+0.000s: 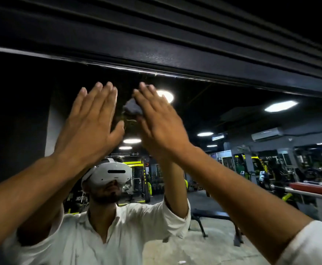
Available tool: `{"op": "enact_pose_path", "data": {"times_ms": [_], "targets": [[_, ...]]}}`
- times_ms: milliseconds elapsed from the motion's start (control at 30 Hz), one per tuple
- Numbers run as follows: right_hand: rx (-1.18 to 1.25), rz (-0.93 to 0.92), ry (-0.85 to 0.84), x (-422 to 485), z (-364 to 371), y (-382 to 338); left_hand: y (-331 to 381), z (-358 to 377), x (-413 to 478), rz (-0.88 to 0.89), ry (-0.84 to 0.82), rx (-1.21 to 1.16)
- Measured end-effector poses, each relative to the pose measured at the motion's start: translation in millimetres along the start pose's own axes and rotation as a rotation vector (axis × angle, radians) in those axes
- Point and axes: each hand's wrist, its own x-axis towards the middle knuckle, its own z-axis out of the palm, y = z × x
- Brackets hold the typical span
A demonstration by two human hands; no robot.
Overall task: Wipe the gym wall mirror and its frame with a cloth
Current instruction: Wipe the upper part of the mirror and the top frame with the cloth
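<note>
**Flat hands high on the mirror**

Both forearms reach up. The left hand (91,119) is held flat, fingers straight and together, holding nothing. The right hand (160,119), fingers also straight, presses a dark cloth (132,109) to the mirror (223,104). The cloth bulges out at the thumb side, between the hands. Just above runs the black frame (156,60). The glass reflects a ceiling light (165,95) and a bench (211,215).

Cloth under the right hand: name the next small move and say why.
Probably slide the right hand with the cloth upward onto the black frame. That hand presses the dark cloth flat on the mirror just below the frame's lower edge, where a pale streak shows, so the frame is the closest part to reach. The left hand is raised flat beside it.
</note>
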Motion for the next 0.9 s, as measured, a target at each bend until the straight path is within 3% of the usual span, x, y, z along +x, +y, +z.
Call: {"op": "enact_pose_path", "data": {"times_ms": [100,167,233,300,367,433,467,500,600,667,733,833,900], "targets": [[-0.017,0.247,0.071,-25.1,-13.6,51.1,8.8,6.2,-20.3,0.161,-0.044,0.102],[0.036,0.484,0.14,-46.2,-17.6,61.8,17.5,10.3,-31.3,0.17,-0.053,0.119],[0.058,0.603,0.149,-65.1,-14.7,43.3,24.8,12.1,-35.8,0.144,-0.055,0.125],[0.06,0.488,0.069,-83.9,-10.4,12.9,28.6,12.4,-35.8,0.141,-0.054,0.134],[0.056,0.214,-0.063,-101.5,-10.8,-2.4,28.9,11.0,-34.1,0.157,-0.053,0.145],[0.008,0.002,-0.164,-108.2,-17.3,18.5,27.9,10.6,-34.5,0.173,-0.044,0.138],[-0.024,-0.005,-0.154,-105.9,-21.0,37.2,28.2,10.5,-35.8,0.18,-0.034,0.135],[-0.04,0.063,-0.112,-101.0,-24.2,57.0,28.8,10.4,-36.5,0.189,-0.03,0.136],[0.04,0.508,0.082,-80.2,-36.3,101.6,29.6,8.6,-36.4,0.197,-0.041,0.141],[0.101,0.652,0.138,-69.5,-34.2,95.3,30.2,7.5,-37.2,0.185,-0.038,0.144],[0.144,0.567,0.087,-72.1,-21.8,57.2,33.6,6.1,-38.9,0.178,-0.025,0.151],[0.109,0.196,-0.076,-99.7,-4.2,-19.3,33.6,4.5,-37.1,0.173,-0.007,0.125],[0.043,-0.017,-0.162,-118.7,1.0,-31.2,29.2,3.3,-39.1,0.194,-0.036,0.099]]}}
